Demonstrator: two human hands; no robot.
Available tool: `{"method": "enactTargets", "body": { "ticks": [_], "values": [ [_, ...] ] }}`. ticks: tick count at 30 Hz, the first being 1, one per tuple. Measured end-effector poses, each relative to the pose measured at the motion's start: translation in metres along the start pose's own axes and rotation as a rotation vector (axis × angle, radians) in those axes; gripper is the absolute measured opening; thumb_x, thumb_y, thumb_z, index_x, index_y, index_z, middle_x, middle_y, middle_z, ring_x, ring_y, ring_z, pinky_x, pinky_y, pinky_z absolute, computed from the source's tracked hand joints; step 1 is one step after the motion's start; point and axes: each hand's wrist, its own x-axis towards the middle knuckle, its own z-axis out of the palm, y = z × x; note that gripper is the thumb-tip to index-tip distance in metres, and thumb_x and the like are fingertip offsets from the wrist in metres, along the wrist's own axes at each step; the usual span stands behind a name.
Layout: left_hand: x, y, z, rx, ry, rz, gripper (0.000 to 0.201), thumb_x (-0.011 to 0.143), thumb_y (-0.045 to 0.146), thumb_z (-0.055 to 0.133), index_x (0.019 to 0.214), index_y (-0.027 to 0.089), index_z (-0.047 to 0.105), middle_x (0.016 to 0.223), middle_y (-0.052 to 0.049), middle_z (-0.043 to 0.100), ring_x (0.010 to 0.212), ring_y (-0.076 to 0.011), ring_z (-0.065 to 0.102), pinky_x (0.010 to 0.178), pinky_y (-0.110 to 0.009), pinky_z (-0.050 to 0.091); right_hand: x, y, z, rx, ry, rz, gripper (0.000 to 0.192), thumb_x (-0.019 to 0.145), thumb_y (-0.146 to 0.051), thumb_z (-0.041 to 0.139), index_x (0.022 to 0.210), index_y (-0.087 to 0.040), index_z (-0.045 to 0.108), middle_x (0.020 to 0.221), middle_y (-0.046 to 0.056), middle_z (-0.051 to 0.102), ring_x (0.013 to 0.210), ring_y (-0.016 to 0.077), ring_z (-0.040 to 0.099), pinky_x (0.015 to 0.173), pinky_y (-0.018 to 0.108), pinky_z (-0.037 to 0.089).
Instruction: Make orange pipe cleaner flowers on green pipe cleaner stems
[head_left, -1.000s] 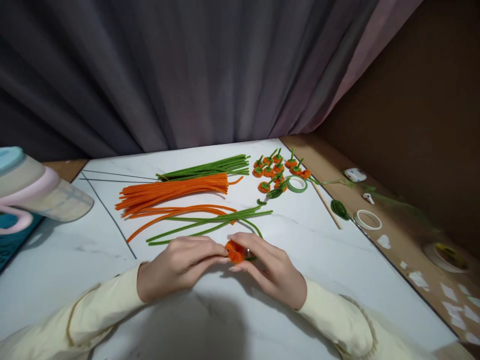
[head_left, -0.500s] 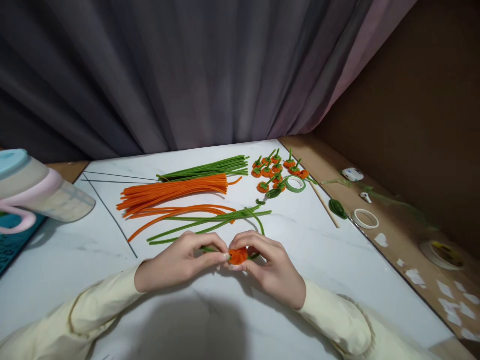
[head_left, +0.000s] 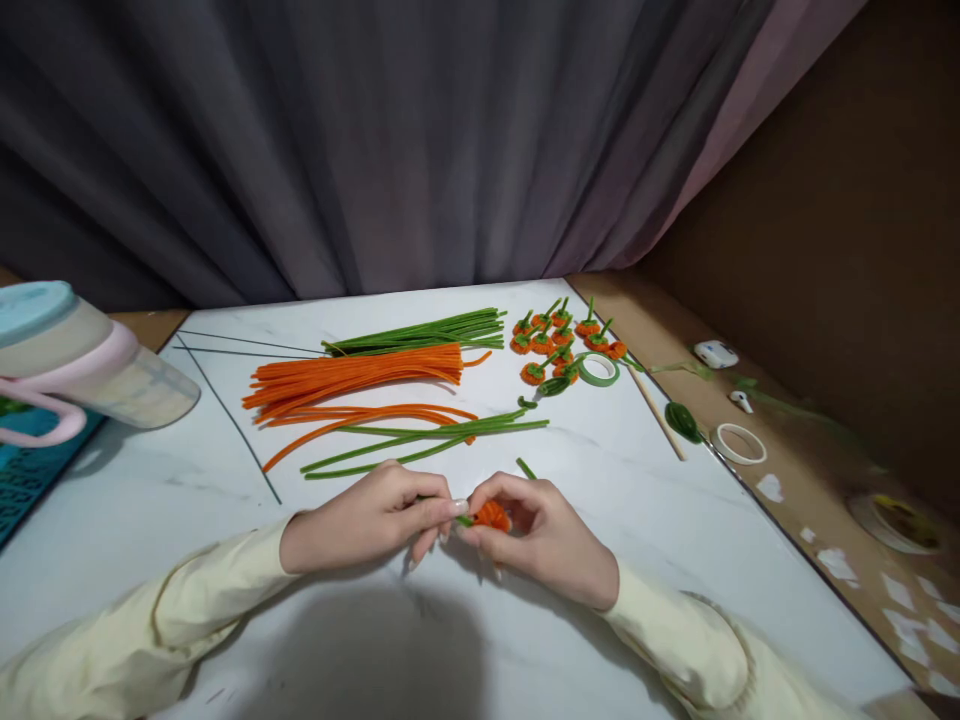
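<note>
Since half a second ago the green stem that looped up behind the right hand has been pulled shorter: only a short green end (head_left: pixel 525 467) now sticks up past the knuckles, and both hands sit slightly lower on the white surface (head_left: pixel 637 520). The left hand (head_left: pixel 367 520) has its fingers closed in a pinch on the green stem right at the orange coil (head_left: pixel 492 516), thumb and forefinger tips meeting. The right hand (head_left: pixel 544 535) grips that one orange coil between thumb and fingertips, the other fingers curled under it; the coil is held just above the surface, between the two hands.

Behind the hands lie three loose groups of pipe cleaners: a bundle of green ones (head_left: pixel 420 335) farthest back, a thick bundle of orange ones (head_left: pixel 352 375) just in front of it, and a mixed scatter of a few orange and about four green stems (head_left: pixel 420 440) nearest the hands (the strands overlap too much for an exact count). To the right is a cluster of about ten finished orange pieces with green tops (head_left: pixel 559 340), touching one green tape roll (head_left: pixel 598 369). One wooden stick (head_left: pixel 658 415) lies at the surface's right edge, with one white ring (head_left: pixel 738 443) beyond it. At far left lies one tipped bottle with a blue cap (head_left: pixel 82 360)
</note>
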Motion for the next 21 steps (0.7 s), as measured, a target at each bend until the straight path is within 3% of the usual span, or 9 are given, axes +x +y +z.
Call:
{"method": "enactTargets", "body": {
  "ticks": [3, 8, 12, 15, 18, 21],
  "values": [
    [-0.003, 0.000, -0.001, -0.002, 0.005, 0.018, 0.037, 0.090, 0.037, 0.042, 0.066, 0.014, 0.058, 0.047, 0.003, 0.057, 0.045, -0.0067, 0.043, 0.051, -0.015, 0.036, 0.000, 0.001, 0.002, 0.198, -0.065, 0.104, 0.026, 0.068, -0.031, 0.072, 0.076, -0.013, 0.056, 0.055, -0.005, 0.053, 0.043, 0.0049, 0.047, 0.043, 0.017, 0.041],
    [-0.005, 0.000, -0.005, -0.008, -0.010, 0.028, 0.036, 0.089, 0.036, 0.045, 0.064, 0.013, 0.058, 0.046, 0.003, 0.055, 0.044, -0.0063, 0.043, 0.049, -0.014, 0.035, 0.001, 0.002, 0.004, 0.373, -0.169, 0.158, 0.029, 0.063, -0.027, 0.077, 0.076, -0.013, 0.055, 0.063, -0.004, 0.058, 0.044, 0.0046, 0.051, 0.042, 0.017, 0.045],
    [-0.004, 0.001, -0.009, -0.007, -0.037, 0.033, 0.038, 0.090, 0.035, 0.044, 0.062, 0.013, 0.058, 0.051, 0.002, 0.059, 0.045, -0.0063, 0.045, 0.049, -0.014, 0.035, 0.005, 0.004, -0.002, 0.471, -0.216, 0.144, 0.035, 0.065, -0.028, 0.076, 0.090, -0.015, 0.056, 0.079, 0.000, 0.062, 0.058, 0.0080, 0.060, 0.055, 0.022, 0.050],
    [-0.002, 0.000, -0.010, -0.036, -0.040, 0.023, 0.041, 0.092, 0.035, 0.039, 0.062, 0.013, 0.057, 0.055, 0.000, 0.061, 0.053, -0.0086, 0.052, 0.056, -0.016, 0.039, 0.007, 0.003, -0.012, 0.444, -0.242, 0.156, 0.034, 0.071, -0.031, 0.072, 0.096, -0.014, 0.056, 0.082, 0.002, 0.062, 0.070, 0.0093, 0.060, 0.065, 0.023, 0.048],
    [0.001, -0.002, -0.011, -0.002, -0.070, 0.027, 0.039, 0.093, 0.034, 0.037, 0.069, 0.013, 0.059, 0.065, -0.002, 0.064, 0.063, -0.0110, 0.056, 0.063, -0.018, 0.041, 0.008, 0.002, -0.019, 0.380, -0.237, 0.168, 0.032, 0.070, -0.031, 0.073, 0.092, -0.013, 0.058, 0.078, 0.001, 0.061, 0.068, 0.0083, 0.057, 0.061, 0.020, 0.044],
    [0.003, -0.006, -0.010, 0.227, -0.029, 0.180, 0.028, 0.092, 0.030, 0.041, 0.081, 0.014, 0.061, 0.078, -0.003, 0.062, 0.073, -0.0130, 0.054, 0.070, -0.022, 0.039, 0.008, 0.002, -0.018, 0.374, -0.222, 0.181, 0.032, 0.069, -0.031, 0.074, 0.089, -0.013, 0.058, 0.075, 0.001, 0.060, 0.066, 0.0073, 0.055, 0.058, 0.018, 0.042]
  ]
}}
